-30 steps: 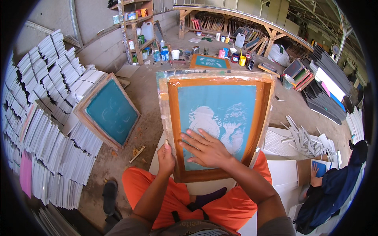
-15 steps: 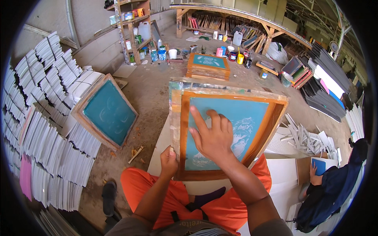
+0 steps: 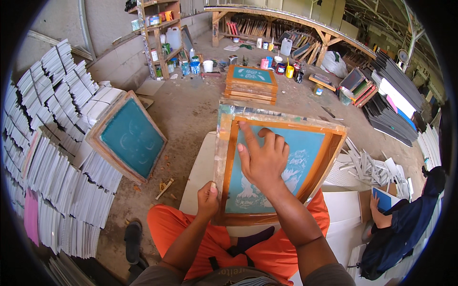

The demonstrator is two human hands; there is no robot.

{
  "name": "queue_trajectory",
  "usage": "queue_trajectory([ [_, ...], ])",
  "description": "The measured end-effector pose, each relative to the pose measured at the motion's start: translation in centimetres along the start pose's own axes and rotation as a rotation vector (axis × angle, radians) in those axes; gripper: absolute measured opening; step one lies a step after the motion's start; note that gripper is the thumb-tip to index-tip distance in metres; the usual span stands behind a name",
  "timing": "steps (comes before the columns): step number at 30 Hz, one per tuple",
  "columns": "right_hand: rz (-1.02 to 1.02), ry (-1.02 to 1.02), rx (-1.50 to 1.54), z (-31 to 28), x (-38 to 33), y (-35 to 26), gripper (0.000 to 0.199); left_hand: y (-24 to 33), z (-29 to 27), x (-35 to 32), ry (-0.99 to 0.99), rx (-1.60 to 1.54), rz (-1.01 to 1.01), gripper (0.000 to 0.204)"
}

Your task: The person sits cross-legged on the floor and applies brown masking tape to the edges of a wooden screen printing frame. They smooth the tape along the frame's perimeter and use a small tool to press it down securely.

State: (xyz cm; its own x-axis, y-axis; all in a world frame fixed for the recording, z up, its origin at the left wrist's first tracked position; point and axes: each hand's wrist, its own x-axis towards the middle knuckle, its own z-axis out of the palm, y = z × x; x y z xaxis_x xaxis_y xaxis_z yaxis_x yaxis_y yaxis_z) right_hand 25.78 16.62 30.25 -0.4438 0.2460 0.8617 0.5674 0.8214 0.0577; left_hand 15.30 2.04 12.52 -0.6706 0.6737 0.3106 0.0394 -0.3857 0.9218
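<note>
A wood-framed printing screen [image 3: 312,138] with blue-green mesh and pale printed designs is tilted up over my lap. My left hand [image 3: 208,200] is closed round its left edge, thumb on the near side. My right hand [image 3: 265,157] reaches over the mesh with the index finger stretched to the upper left inner corner of the frame. Its thumb is spread and the other fingers are curled; nothing is held in it. A second blue-green screen [image 3: 131,136] leans against stacked white sheets at the left. Beyond lies a pile of screens [image 3: 251,90].
Tall stacks of white sheets [image 3: 67,190] fill the left side. Paint tubs [image 3: 289,71] stand on the far floor near a wooden shelf [image 3: 162,40] and a long table [image 3: 286,16]. At right, a person's hand [image 3: 379,217] rests on a blue object beside white offcuts [image 3: 369,167].
The screen has shifted slightly right, with my left hand still on its edge. My right index finger has moved up from the mesh to the frame's upper left corner.
</note>
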Motion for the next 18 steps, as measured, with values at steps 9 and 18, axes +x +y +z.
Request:
queue_trajectory([
  [9, 0.083, -0.034, -0.062, 0.6, -0.3, 1.2, 0.047, 1.8, 1.3, 0.1, 0.020, 0.032, -0.054, 0.042],
  [18, 0.362, 0.067, 0.083, -3.2, -6.1, 9.4, 0.078, -2.0, -3.0, 0.3, 0.104, 0.029, -0.186, 0.049],
])
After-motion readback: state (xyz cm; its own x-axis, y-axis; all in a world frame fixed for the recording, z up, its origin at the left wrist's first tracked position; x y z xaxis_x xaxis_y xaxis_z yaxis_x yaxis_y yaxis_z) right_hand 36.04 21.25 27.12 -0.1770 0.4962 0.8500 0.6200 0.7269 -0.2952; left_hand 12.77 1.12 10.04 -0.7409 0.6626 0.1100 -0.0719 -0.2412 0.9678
